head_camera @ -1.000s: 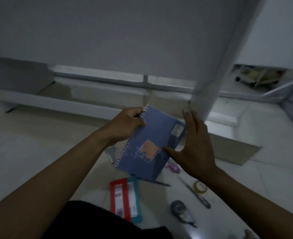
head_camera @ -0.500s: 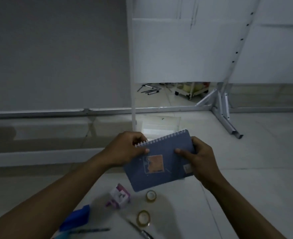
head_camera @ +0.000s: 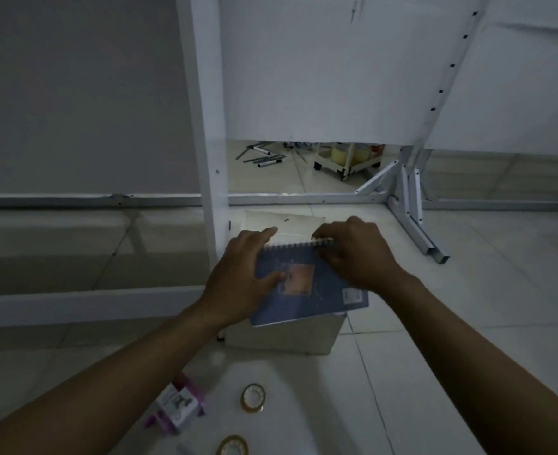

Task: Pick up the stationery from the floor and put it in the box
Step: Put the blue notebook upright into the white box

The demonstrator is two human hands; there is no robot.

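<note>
A blue spiral notebook (head_camera: 317, 290) lies tilted over the open top of a clear plastic box (head_camera: 284, 338) on the floor. My left hand (head_camera: 238, 277) grips the notebook's left edge, thumb on the cover. My right hand (head_camera: 353, 254) holds the spiral binding at the top right corner. Behind the notebook, the far part of the box (head_camera: 290, 221) shows pale. On the floor near me lie two tape rolls (head_camera: 253, 397) (head_camera: 233, 449) and a small purple and white pack (head_camera: 177, 407).
A white metal upright (head_camera: 205, 126) stands just left of the box, and a slanted frame foot (head_camera: 415, 231) is to the right. Beyond the panel's lower gap are markers (head_camera: 264, 159) and a wheeled cart (head_camera: 346, 159). Pale tiles surround the box.
Both hands have carried the notebook forward and down over the box. My right hand shifted from the notebook's right side to its spiral edge. The view moved closer to the box.
</note>
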